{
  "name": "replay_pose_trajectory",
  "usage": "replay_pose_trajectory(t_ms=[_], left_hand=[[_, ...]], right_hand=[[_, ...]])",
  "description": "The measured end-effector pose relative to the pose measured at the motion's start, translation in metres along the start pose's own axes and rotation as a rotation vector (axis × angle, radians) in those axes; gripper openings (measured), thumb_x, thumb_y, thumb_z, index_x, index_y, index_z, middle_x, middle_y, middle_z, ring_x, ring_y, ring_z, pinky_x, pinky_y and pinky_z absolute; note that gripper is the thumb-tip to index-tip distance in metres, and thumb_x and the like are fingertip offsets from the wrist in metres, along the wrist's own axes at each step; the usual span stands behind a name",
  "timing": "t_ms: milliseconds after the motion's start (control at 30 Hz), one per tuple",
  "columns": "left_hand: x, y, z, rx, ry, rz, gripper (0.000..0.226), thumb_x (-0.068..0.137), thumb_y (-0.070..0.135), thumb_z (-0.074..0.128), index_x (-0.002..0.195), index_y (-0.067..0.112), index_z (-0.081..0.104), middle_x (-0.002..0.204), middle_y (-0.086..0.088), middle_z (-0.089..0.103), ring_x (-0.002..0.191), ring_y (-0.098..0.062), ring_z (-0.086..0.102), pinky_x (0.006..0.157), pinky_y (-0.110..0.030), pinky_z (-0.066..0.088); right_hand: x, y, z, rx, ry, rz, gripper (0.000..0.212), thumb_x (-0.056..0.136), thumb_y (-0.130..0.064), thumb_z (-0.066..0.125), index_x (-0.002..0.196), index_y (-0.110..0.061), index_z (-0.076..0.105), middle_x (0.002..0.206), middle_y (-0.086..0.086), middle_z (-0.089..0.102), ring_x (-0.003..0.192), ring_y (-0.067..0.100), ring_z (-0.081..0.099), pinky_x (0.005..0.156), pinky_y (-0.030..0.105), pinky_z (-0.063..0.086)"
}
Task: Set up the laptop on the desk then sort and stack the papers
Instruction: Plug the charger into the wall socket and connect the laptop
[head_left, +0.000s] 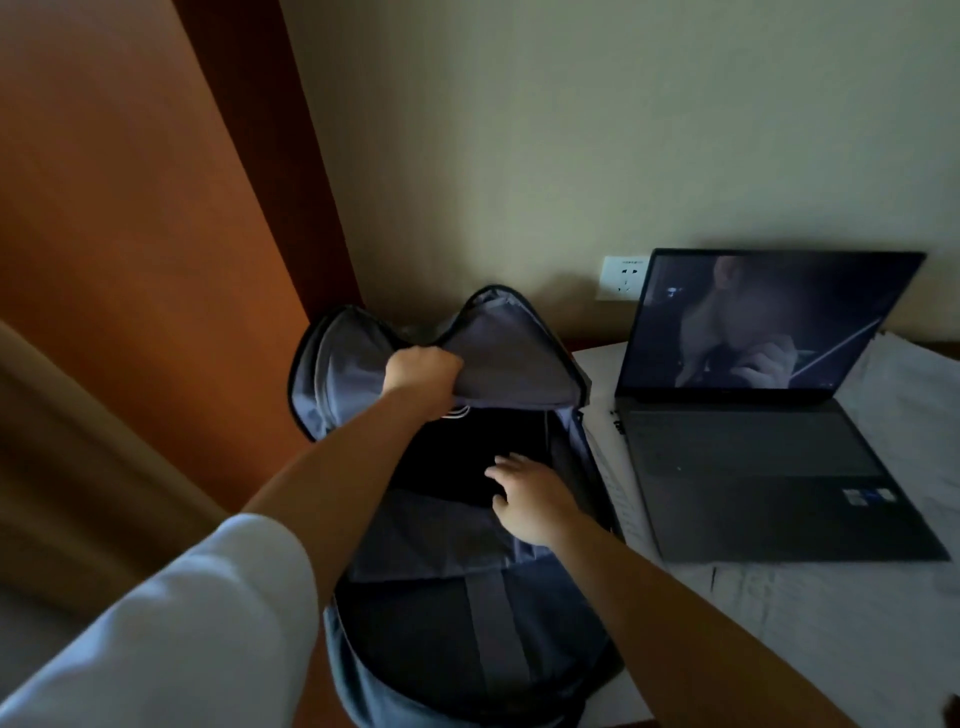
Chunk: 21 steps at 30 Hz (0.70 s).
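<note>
A grey backpack (467, 519) lies unzipped at the left end of the bench (831, 623), its top toward the wall and its bottom hanging over the near edge. The left hand (423, 376) is curled round the edge of the backpack's raised flap (511, 358), gripping the grey lining and holding the flap up and away from the main compartment. The right hand (527, 493) reaches into the backpack's open mouth with fingers spread and fairly straight, resting on a dark thing inside; what that dark thing is cannot be told in the dim light. It grips nothing that shows.

To the right of the backpack, the laptop (769, 426) stands open on the bench, screen upright and facing the person, keyboard deck flat. The screen is dark and shows only a dim reflection. The laptop sits on white papers (831, 613) that spread over the bench from just beside the backpack out to the right and toward the near edge; a printed sheet edge shows in the narrow strip between the backpack and the laptop.

Behind the backpack and to its right, a white wall socket (623, 278) sits on the wall, partly hidden by the laptop's lid. Left of the backpack hangs an orange curtain (130, 234).
</note>
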<state>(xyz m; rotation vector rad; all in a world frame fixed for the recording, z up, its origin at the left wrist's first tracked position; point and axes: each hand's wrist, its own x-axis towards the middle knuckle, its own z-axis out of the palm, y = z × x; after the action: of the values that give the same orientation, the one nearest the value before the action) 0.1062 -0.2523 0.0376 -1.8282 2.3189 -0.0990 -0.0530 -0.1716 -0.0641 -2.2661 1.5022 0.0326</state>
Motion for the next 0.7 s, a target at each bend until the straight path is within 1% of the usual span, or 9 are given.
replay_pose_trajectory(t_ms=[33, 100, 200, 267, 333, 400, 533, 633, 700], left_hand=[[0.004, -0.003, -0.009, -0.014, 0.014, -0.008, 0.032, 0.085, 0.042, 0.062, 0.112, 0.024, 0.061, 0.113, -0.008, 0.064, 0.104, -0.031, 0.062, 0.077, -0.034, 0.048], [0.008, -0.006, -0.019, -0.060, 0.043, -0.022, 0.022, 0.083, 0.028, 0.063, 0.104, 0.023, 0.065, 0.107, -0.009, 0.066, 0.099, -0.032, 0.063, 0.074, -0.033, 0.047], [0.009, -0.009, -0.024, -0.121, 0.082, -0.026, 0.031, 0.079, 0.018, 0.061, 0.109, 0.026, 0.066, 0.108, -0.008, 0.066, 0.100, -0.032, 0.062, 0.076, -0.033, 0.048], [0.006, -0.013, -0.020, -0.152, 0.100, -0.019, 0.035, 0.080, 0.019, 0.059, 0.113, 0.028, 0.065, 0.110, -0.007, 0.066, 0.102, -0.031, 0.062, 0.078, -0.033, 0.048], [0.003, -0.015, -0.014, -0.186, 0.109, -0.026, 0.033, 0.080, 0.018, 0.058, 0.111, 0.028, 0.065, 0.108, -0.007, 0.066, 0.100, -0.032, 0.062, 0.076, -0.033, 0.048], [0.002, -0.016, -0.010, -0.217, 0.115, -0.021, 0.030, 0.081, 0.019, 0.058, 0.108, 0.027, 0.065, 0.105, -0.007, 0.067, 0.098, -0.032, 0.062, 0.073, -0.033, 0.046], [0.004, -0.020, -0.007, -0.229, 0.114, 0.009, 0.027, 0.081, 0.018, 0.057, 0.107, 0.025, 0.065, 0.102, -0.007, 0.067, 0.097, -0.031, 0.062, 0.069, -0.031, 0.042], [0.007, -0.024, -0.007, -0.230, 0.104, 0.031, 0.028, 0.082, 0.016, 0.055, 0.108, 0.025, 0.064, 0.102, -0.006, 0.067, 0.096, -0.030, 0.062, 0.069, -0.032, 0.043], [0.010, -0.027, -0.008, -0.247, 0.095, 0.047, 0.028, 0.083, 0.017, 0.056, 0.108, 0.025, 0.065, 0.101, -0.005, 0.067, 0.094, -0.029, 0.062, 0.069, -0.033, 0.045]], right_hand=[[0.001, 0.001, -0.003, -0.019, 0.014, 0.000, 0.047, 0.098, -0.027, 0.042, 0.144, -0.016, 0.039, 0.153, 0.002, 0.034, 0.142, 0.020, 0.026, 0.114, 0.032, 0.027], [0.004, 0.002, -0.010, -0.015, 0.004, 0.019, 0.049, 0.098, -0.029, 0.043, 0.145, -0.017, 0.038, 0.146, 0.003, 0.043, 0.134, 0.022, 0.039, 0.107, 0.033, 0.036], [0.014, -0.004, -0.021, -0.025, 0.039, 0.048, 0.047, 0.097, -0.026, 0.043, 0.143, -0.017, 0.038, 0.122, 0.009, 0.061, 0.105, 0.028, 0.059, 0.083, 0.036, 0.050], [0.028, -0.012, -0.025, -0.068, 0.124, 0.044, 0.041, 0.096, -0.022, 0.042, 0.136, -0.014, 0.045, 0.114, 0.011, 0.063, 0.100, 0.029, 0.059, 0.078, 0.036, 0.051], [0.045, -0.019, -0.024, -0.092, 0.163, 0.035, 0.040, 0.094, -0.020, 0.045, 0.133, -0.014, 0.045, 0.128, 0.010, 0.054, 0.115, 0.030, 0.050, 0.089, 0.039, 0.048], [0.063, -0.025, -0.022, -0.102, 0.160, 0.027, 0.047, 0.091, -0.021, 0.050, 0.137, -0.015, 0.040, 0.142, 0.008, 0.040, 0.128, 0.029, 0.039, 0.099, 0.041, 0.042], [0.095, -0.036, -0.017, -0.173, 0.163, 0.032, 0.066, 0.089, -0.020, 0.053, 0.148, -0.022, 0.022, 0.144, 0.010, 0.039, 0.131, 0.034, 0.037, 0.103, 0.043, 0.037], [0.115, -0.042, -0.013, -0.199, 0.058, 0.137, 0.056, 0.093, -0.023, 0.046, 0.146, -0.023, 0.025, 0.148, 0.011, 0.033, 0.133, 0.037, 0.032, 0.107, 0.049, 0.031], [0.125, -0.049, -0.013, -0.201, 0.029, 0.192, 0.049, 0.094, -0.020, 0.043, 0.142, -0.021, 0.034, 0.144, 0.013, 0.039, 0.130, 0.036, 0.038, 0.105, 0.048, 0.035]])
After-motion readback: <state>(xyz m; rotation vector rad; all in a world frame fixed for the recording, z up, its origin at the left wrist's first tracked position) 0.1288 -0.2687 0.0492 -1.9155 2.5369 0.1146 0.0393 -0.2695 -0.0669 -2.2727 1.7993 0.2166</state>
